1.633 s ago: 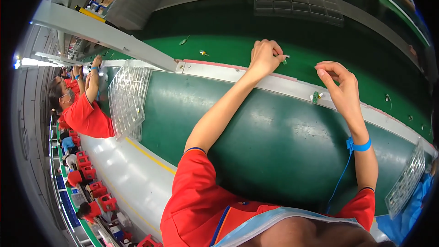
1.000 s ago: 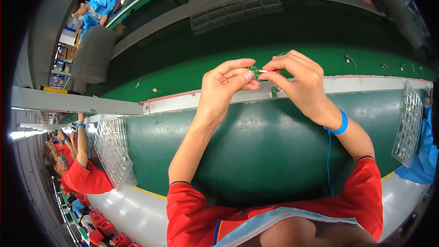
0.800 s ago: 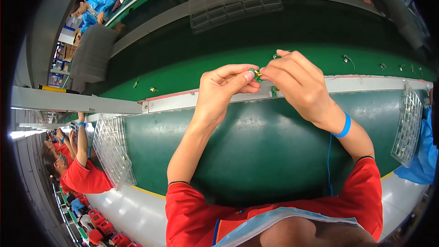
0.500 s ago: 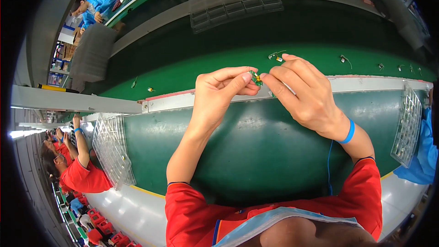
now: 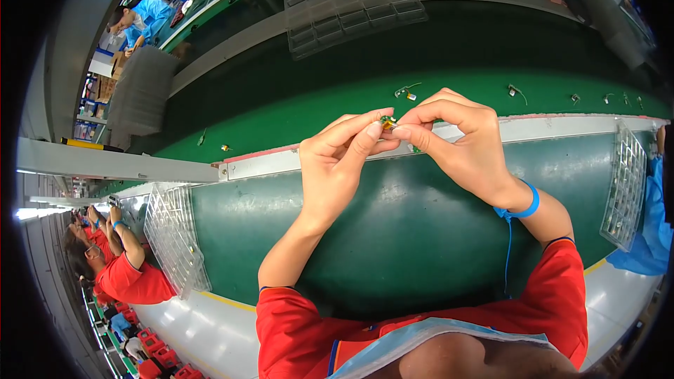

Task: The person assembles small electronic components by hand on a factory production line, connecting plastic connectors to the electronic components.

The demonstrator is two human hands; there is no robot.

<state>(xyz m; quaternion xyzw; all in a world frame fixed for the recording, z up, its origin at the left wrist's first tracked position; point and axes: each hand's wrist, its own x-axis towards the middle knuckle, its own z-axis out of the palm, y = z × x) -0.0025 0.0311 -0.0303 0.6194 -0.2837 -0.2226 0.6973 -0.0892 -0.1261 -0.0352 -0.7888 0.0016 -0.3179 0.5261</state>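
Note:
My left hand point(image 5: 337, 158) pinches a small green circuit board point(image 5: 385, 122) with a yellow-gold part on it, held between thumb and fingers above the bench's near rail. My right hand point(image 5: 460, 140) meets it from the right. Its thumb and forefinger are pressed together at the board's right end, and the tips hide just what they grip. A blue wrist strap point(image 5: 528, 205) with a hanging cord circles my right wrist. Just beyond the hands, a small part with a green wire point(image 5: 407, 92) lies on the green belt point(image 5: 309, 109).
More small wired parts point(image 5: 516, 92) lie along the belt to the right, and a few to the left. Clear trays stand at the left point(image 5: 175, 238) and right point(image 5: 623, 189) of the green bench point(image 5: 400, 238); another clear tray point(image 5: 351, 10) lies beyond. Co-workers point(image 5: 130, 267) sit at left.
My right hand has turned, its thumb now showing and pinching with the forefinger at the board. The parts on the belt appear slightly further left; the view has also shifted a little.

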